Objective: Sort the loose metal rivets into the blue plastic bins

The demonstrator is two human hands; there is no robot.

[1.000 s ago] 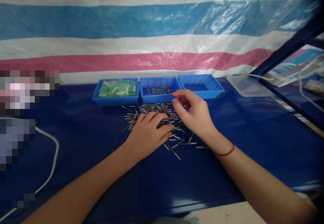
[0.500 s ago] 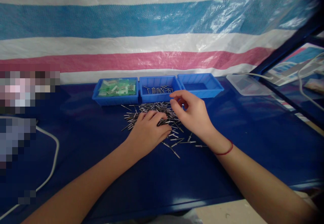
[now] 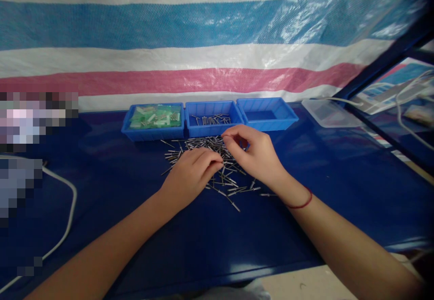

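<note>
Your two bare hands work over a loose pile of thin metal pins (image 3: 200, 145) on a dark blue desk (image 3: 322, 187). The pile lies in the middle of the scene, just on the near side of a row of three blue trays, and stray pins trail off toward you and to the right.

Your left hand (image 3: 189, 173) rests palm down on the near left part of the pile. Its fingers are curled together with the tips on the pins. Whether it grips any of them cannot be told.

Your right hand (image 3: 256, 155) is just beside it, to the right and a little farther off, with a red string bracelet (image 3: 301, 204) on the wrist. Its thumb and forefinger are drawn together in a pinch over the far edge of the pile, close to the front wall of the middle tray (image 3: 212, 130). A pin between the tips would be too small to make out.

The middle tray holds a thin scatter of the same pins. The left tray (image 3: 152, 133) holds green plastic and small pale pieces. The right tray (image 3: 271, 121) shows only its blue floor.

Far right on the desk lies a clear plastic lid (image 3: 330, 114), and at the left a white cable (image 3: 66, 218) loops across the surface. Behind everything hangs a woven tarp (image 3: 203, 42) in blue, white and pink stripes.
</note>
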